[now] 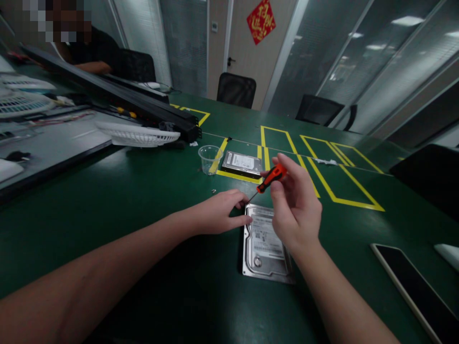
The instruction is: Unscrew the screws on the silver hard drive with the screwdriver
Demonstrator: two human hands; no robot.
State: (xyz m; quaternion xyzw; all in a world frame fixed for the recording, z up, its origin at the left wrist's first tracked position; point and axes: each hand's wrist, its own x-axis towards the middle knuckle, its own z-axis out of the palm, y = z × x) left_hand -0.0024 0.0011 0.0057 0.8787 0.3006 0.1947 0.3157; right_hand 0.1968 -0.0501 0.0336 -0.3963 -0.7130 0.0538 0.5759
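A silver hard drive (pixel 267 248) with a white label lies flat on the green table. My left hand (pixel 229 210) grips its far left corner, the thumb resting on the drive's top and the fingers curled at the edge. In my right hand (pixel 297 205) is a red and black screwdriver (pixel 271 178), held tilted between thumb and fingers. Its thin shaft points down to that same corner, where the tip meets the drive beside my left fingertips. Whether the tip sits in a screw is too small to make out.
A second hard drive (pixel 244 162) lies inside a yellow tape outline, beside a clear plastic cup (pixel 209 160). Small metal bits (pixel 213 191) lie nearby. A phone (pixel 412 286) rests at right. White fan grilles (pixel 139 134) and a long black panel (pixel 122 91) are at left, near a seated person.
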